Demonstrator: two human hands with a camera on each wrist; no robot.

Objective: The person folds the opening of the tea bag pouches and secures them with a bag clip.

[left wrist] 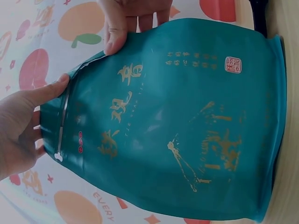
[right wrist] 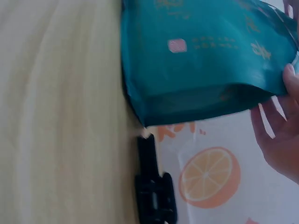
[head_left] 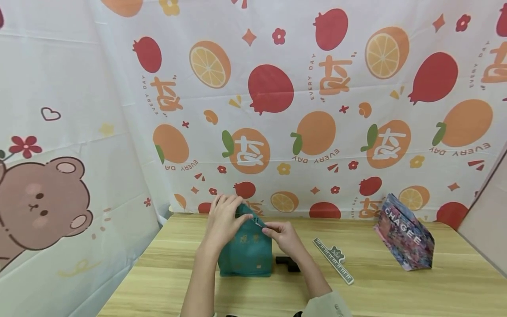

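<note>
A teal tea bag [head_left: 247, 253] with gold characters stands upright on the wooden table. My left hand [head_left: 226, 219] grips its top edge at the left, thumb in front and fingers behind. At the right top corner, my right hand [head_left: 286, 237] pinches the bag's rim between thumb and fingers. The left wrist view shows the bag's printed front [left wrist: 173, 121] and a slider on the zip strip [left wrist: 59, 151] near the left hand. In the right wrist view, the bag's side [right wrist: 201, 100] bulges below the right fingers [right wrist: 280, 116].
Just right of the bag lies a black object [head_left: 288, 263] with a narrow end. Farther right are a long ruler-like clip [head_left: 333, 260] and a patterned CHAGEE bag [head_left: 405, 233]. A fruit-print cloth [head_left: 273, 132] hangs behind the table [head_left: 158, 281].
</note>
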